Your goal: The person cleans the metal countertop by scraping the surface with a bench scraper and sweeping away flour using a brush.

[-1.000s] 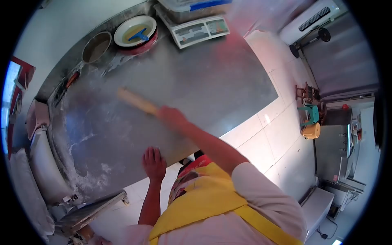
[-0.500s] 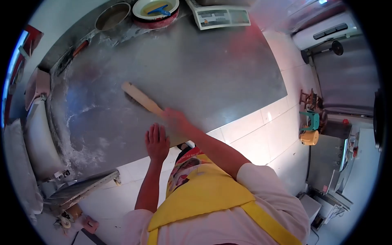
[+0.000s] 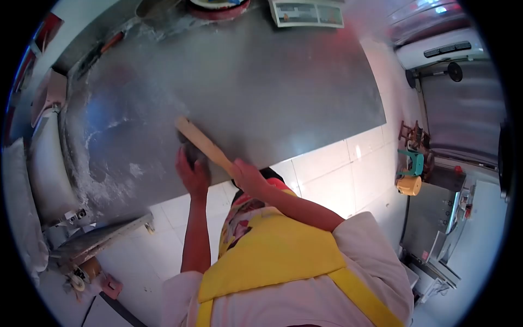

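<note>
Your right hand [image 3: 248, 175] is wrapped around the brush [image 3: 202, 143] at the table's [image 3: 267, 98] near edge, the wood slanting toward the far left corner. Your left hand [image 3: 193, 173] is beside the bristles [image 3: 190, 148]; I cannot tell whether it pinches them. White powder [image 3: 109, 189] streaks the left edge; a scale [image 3: 308, 13] sits at the far edge.

From my remote station I see the long wooden brush [image 3: 204, 143] over the near part of the grey metal tabletop [image 3: 283, 98], its handle in the bare right hand [image 3: 249, 179], the bare left hand [image 3: 194, 175] just left of it. Beyond, along the far edge, I have the round red basin [image 3: 222, 12] left of the white rectangular scale [image 3: 308, 14]; well off right, the green plastic stool [image 3: 412, 163] stands just beyond the round orange stool [image 3: 409, 186].
</note>
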A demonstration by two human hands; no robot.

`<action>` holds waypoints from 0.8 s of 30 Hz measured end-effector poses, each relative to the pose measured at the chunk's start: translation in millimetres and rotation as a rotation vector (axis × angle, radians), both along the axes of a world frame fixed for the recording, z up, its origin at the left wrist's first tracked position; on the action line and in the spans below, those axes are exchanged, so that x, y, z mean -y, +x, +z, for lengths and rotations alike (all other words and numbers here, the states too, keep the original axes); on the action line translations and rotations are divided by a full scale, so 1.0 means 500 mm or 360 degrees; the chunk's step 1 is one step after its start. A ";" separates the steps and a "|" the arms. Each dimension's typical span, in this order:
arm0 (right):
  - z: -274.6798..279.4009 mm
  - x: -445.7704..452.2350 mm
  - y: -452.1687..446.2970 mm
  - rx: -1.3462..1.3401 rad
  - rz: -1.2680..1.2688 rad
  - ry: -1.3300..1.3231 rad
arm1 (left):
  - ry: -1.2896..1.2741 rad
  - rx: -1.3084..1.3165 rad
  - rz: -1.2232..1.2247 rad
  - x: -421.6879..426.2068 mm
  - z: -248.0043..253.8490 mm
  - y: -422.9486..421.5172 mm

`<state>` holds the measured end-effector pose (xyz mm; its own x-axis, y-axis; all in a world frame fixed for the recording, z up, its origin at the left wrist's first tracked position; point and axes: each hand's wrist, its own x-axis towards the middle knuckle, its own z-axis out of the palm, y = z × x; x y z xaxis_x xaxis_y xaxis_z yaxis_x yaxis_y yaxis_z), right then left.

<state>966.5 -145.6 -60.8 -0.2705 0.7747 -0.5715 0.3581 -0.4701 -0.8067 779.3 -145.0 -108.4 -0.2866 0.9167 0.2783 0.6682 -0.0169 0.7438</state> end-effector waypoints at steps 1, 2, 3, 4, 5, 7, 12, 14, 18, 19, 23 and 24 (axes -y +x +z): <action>-0.032 -0.029 0.023 0.0253 -0.0029 0.0600 | 0.0004 -0.0140 -0.0034 -0.003 0.013 -0.012; -0.031 -0.069 0.089 0.0641 0.0063 0.0990 | 0.0000 -0.0280 -0.0056 0.000 0.034 -0.023; -0.030 -0.109 0.154 0.1098 0.0084 0.1350 | -0.0001 -0.0418 -0.0071 0.003 0.048 -0.035; -0.108 -0.155 0.291 0.1536 0.0035 0.1474 | -0.0025 -0.0558 -0.0152 0.006 0.046 -0.043; -0.227 -0.184 0.519 0.0623 -0.0451 0.1001 | -0.0049 -0.0694 -0.0236 0.009 0.038 -0.049; -0.094 -0.221 0.653 0.0447 -0.1412 0.0510 | -0.0108 -0.0832 -0.0322 0.001 0.029 -0.051; -0.107 -0.352 0.509 0.0309 -0.0992 0.0468 | -0.0118 -0.0837 -0.0324 -0.001 0.033 -0.039; -0.141 -0.391 0.296 0.0149 -0.0669 0.0348 | -0.0147 -0.0860 -0.0339 0.001 0.039 -0.035; -0.086 -0.383 0.074 0.1074 0.0372 0.1429 | -0.0114 -0.0879 -0.0353 -0.003 0.018 -0.049; -0.052 -0.380 0.061 0.1097 0.0488 0.1494 | -0.0134 -0.0879 -0.0352 0.001 0.009 -0.055; -0.132 -0.478 0.272 0.0555 -0.0236 0.0429 | -0.0207 -0.0931 -0.0290 0.008 0.004 -0.059; -0.132 -0.465 0.223 0.0683 -0.0163 0.0709 | -0.0219 -0.0939 -0.0283 0.007 0.011 -0.059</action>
